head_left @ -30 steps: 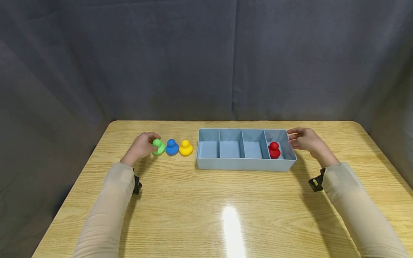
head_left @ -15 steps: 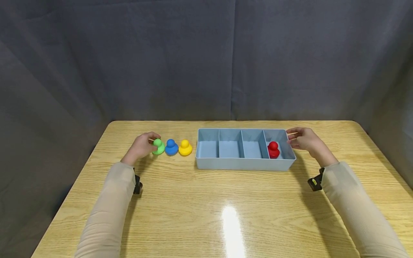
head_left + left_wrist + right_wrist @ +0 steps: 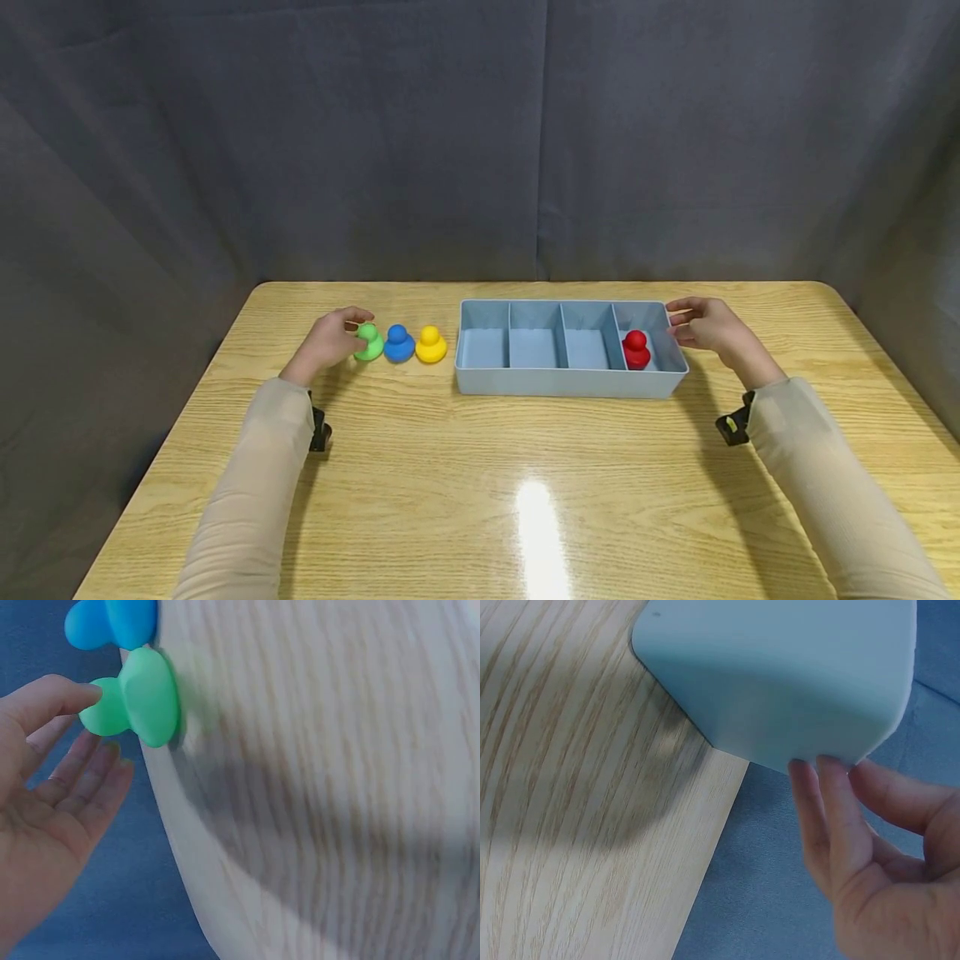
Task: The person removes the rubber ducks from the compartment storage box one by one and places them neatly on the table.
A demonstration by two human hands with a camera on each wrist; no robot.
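Here, two hands rest at a row of ducks and a tray on the bench.

The left hand (image 3: 330,340) touches the green duck (image 3: 368,342) with its thumb tip, fingers (image 3: 82,776) straight and slightly apart; the blue duck (image 3: 398,343) and yellow duck (image 3: 431,344) stand just beside it toward the tray (image 3: 570,382). The right hand (image 3: 708,325) lays loosely spread fingers (image 3: 817,817) against the tray's right end wall, beside the red duck (image 3: 636,349) in the rightmost compartment.
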